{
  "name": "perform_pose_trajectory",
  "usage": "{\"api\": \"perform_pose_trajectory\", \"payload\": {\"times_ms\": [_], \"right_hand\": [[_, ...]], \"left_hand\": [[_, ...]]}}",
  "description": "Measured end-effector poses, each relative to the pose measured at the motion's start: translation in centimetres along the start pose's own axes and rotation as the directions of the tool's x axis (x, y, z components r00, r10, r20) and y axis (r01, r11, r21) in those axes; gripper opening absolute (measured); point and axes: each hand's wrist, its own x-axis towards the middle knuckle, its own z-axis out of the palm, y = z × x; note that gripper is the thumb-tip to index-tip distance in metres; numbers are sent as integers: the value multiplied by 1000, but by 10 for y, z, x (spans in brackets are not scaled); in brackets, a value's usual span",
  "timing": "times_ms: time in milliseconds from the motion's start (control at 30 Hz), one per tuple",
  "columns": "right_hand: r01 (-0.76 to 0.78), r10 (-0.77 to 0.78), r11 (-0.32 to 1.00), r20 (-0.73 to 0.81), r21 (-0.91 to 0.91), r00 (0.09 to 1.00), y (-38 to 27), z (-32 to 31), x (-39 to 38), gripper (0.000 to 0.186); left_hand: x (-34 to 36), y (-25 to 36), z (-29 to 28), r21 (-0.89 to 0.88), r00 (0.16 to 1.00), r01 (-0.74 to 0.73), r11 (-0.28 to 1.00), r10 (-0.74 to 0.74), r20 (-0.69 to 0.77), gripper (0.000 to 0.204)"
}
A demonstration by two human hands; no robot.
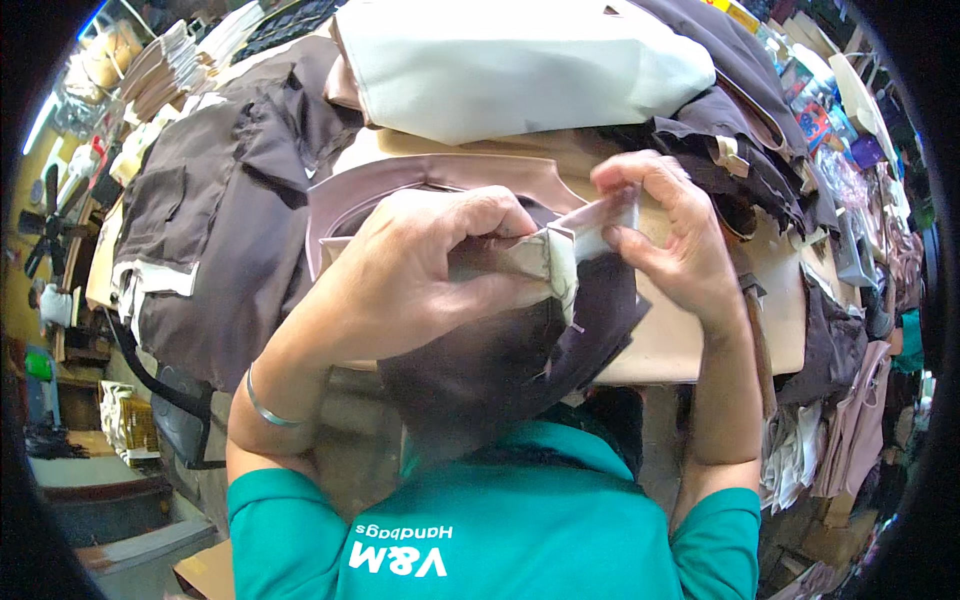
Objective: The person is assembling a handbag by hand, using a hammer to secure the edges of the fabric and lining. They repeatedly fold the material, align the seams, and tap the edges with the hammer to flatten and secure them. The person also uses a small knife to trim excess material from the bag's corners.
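Observation:
My left hand (430,260) pinches the pale folded edge of a small bag part (562,268), with the thumb below and fingers above. Dark brown lining cloth (470,380) hangs from that part toward my lap. On the other side, my right hand (675,225) has thumb and fingers closed on a whitish strip (615,218) that runs from the pale edge; motion blurs it, and its kind is unclear. Behind my left hand lies a pinkish-brown leather panel (470,170) with a curved edge.
A large white leather piece (530,70) lies across the far side of the tan work board (700,345). Dark fabric is heaped at left (230,230) and more dark cloth (720,140) at right. A tool with a wooden handle (762,370) rests beside my right forearm.

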Motion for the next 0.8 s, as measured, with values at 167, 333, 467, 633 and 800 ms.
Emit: {"api": "perform_pose_trajectory", "payload": {"times_ms": [167, 333, 467, 633, 800], "right_hand": [[-67, 38, 993, -270, -98, 962, -3, -10, -35, 26], [-572, 546, 820, -290, -6, 786, 47, -71, -110, 13], [-492, 460, 774, -179, -399, 870, 81, -56, -143, 25], [-557, 589, 626, -137, -546, 796, 73, -12, -130, 29], [-610, 606, 791, -190, 40, 773, 60, -16, -137, 15]], "left_hand": [[16, -10, 18, -68, 976, -217, 974, 215, -39, 19], [-15, 0, 3, 208, 803, -289, 934, 355, -479, 27], [-38, 7, 4, -51, 799, -345, 937, 265, -540, 8], [30, 12, 37, 1, 922, -323, 947, 314, 227, 13], [58, -12, 67, -185, 948, -28, 982, 85, 308, 22]]}}
